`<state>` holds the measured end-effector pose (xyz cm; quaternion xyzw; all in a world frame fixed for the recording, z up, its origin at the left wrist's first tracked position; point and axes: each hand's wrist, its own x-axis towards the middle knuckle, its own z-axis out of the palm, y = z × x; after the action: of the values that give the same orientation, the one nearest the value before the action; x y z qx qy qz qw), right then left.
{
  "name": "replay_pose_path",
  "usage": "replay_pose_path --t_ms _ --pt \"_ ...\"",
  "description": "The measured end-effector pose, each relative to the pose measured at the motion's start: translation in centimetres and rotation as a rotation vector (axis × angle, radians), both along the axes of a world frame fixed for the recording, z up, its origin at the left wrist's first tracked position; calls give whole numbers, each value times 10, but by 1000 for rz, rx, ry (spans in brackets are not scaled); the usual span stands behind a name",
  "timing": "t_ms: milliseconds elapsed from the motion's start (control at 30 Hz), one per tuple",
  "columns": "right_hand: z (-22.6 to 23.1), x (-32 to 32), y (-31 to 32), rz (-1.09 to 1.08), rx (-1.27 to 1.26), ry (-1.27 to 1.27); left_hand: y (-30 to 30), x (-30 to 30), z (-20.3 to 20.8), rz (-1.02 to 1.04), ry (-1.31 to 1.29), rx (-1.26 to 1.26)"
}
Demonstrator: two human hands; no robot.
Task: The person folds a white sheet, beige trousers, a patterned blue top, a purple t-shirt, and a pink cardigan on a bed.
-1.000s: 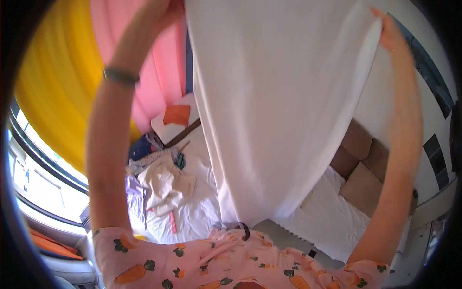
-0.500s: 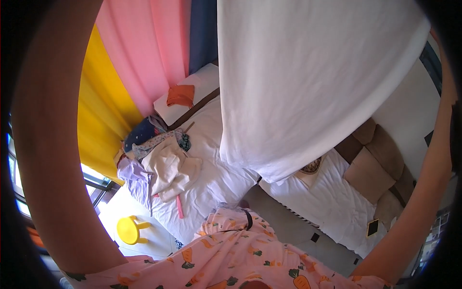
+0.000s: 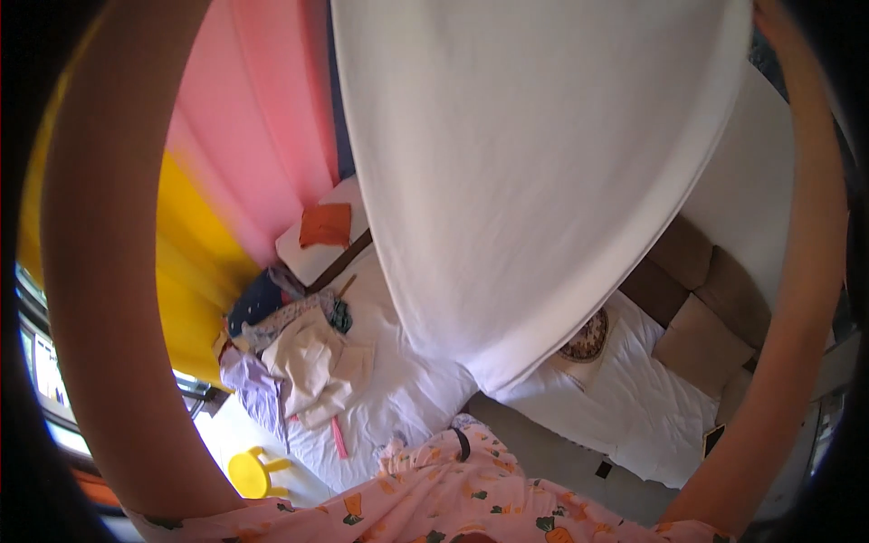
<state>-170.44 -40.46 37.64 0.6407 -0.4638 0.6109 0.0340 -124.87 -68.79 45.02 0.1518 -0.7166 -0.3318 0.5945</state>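
A large white cloth (image 3: 543, 181), perhaps a sheet, hangs in front of me from above the top of the view. Its lower end narrows to a rounded, folded point over the beds. At its upper right edge, my right hand (image 3: 769, 22) shows in part, its fingers closed on the cloth's border. The right arm is raised along the right side. My left arm is lifted too, and runs up out of the picture, so the left hand is hidden beyond the top edge.
Below lies a white-covered bed (image 3: 398, 398) with a heap of clothes (image 3: 312, 362). An orange cloth (image 3: 325, 224) rests on a white ledge. Curtains (image 3: 244, 118) hang at left, above a yellow stool (image 3: 253, 474). Brown cushions (image 3: 701, 339) line another white-covered surface (image 3: 634, 416) at right.
The white cloth has shifted left in the view and looks narrower. My right hand has come into sight at its edge, and the room below sits lower in the picture.
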Motion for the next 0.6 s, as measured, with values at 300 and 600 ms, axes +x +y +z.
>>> replay_pose_path --t_ms 300,600 --pt "-47 -91 -177 58 69 -98 -133 -161 -130 90 295 94" --pt "-12 -134 -231 48 -187 -40 -193 -205 -67 -112 421 -121"
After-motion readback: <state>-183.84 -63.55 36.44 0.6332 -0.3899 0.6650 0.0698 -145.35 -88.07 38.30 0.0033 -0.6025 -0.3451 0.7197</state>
